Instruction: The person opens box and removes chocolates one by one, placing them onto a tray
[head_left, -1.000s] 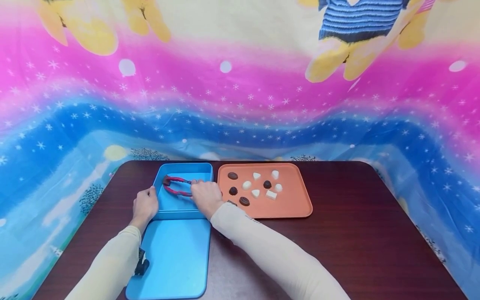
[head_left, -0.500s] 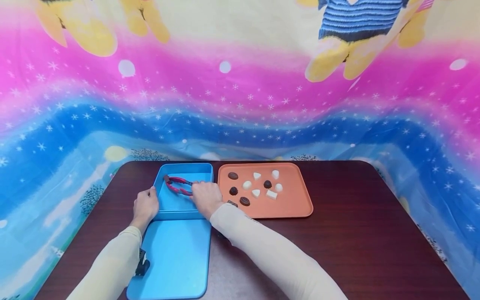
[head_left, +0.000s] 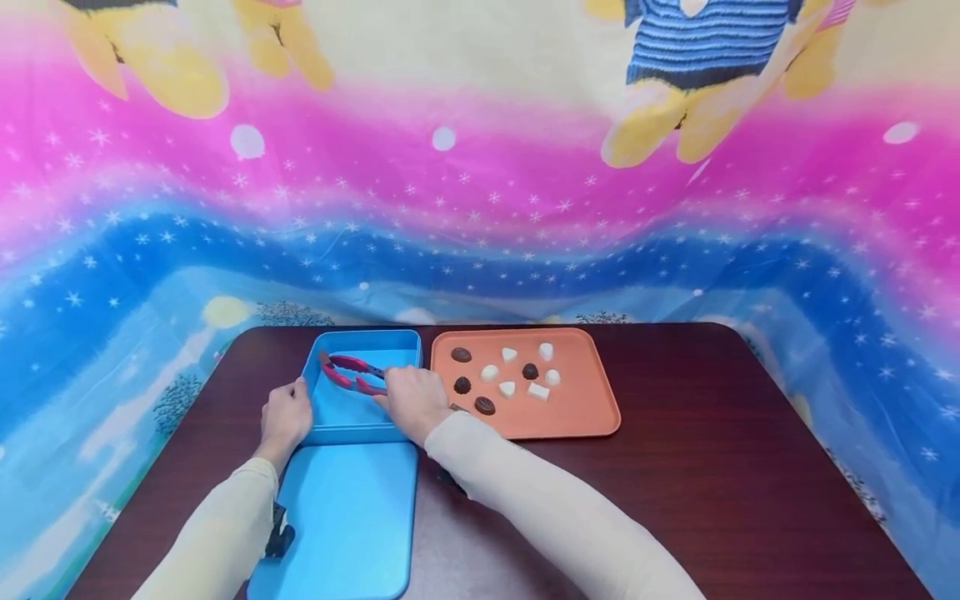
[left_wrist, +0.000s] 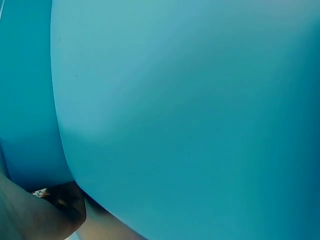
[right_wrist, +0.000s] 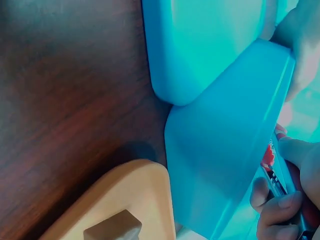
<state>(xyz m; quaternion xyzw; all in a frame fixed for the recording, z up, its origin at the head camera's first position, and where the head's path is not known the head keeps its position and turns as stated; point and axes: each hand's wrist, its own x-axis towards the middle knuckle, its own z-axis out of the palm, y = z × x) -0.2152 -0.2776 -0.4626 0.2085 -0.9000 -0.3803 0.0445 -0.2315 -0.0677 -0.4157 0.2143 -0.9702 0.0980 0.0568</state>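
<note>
My right hand (head_left: 416,402) reaches over the right wall of a blue box (head_left: 352,433), holding red tongs (head_left: 348,363) by the handle end. A small brown chocolate (head_left: 324,357) sits at the tongs' tips, near the box's far left corner. On the other side, my left hand (head_left: 287,414) grips the left wall by its front end, thumb at the rim. Seen from the right wrist, the right fingers (right_wrist: 280,210) curl around the dark part of the tongs; the tips are out of that view.
An orange tray (head_left: 573,417) stands right of the box, bearing several white and dark chocolates (head_left: 484,406). The blue lid (head_left: 341,517) lies flat in front of the box. A patterned cloth (head_left: 480,233) hangs behind the dark wooden table (head_left: 675,467).
The tongs' tips, with the chocolate, have shifted slightly toward the box's far left corner. My left hand stays at the wall. The head view has shifted a little.
</note>
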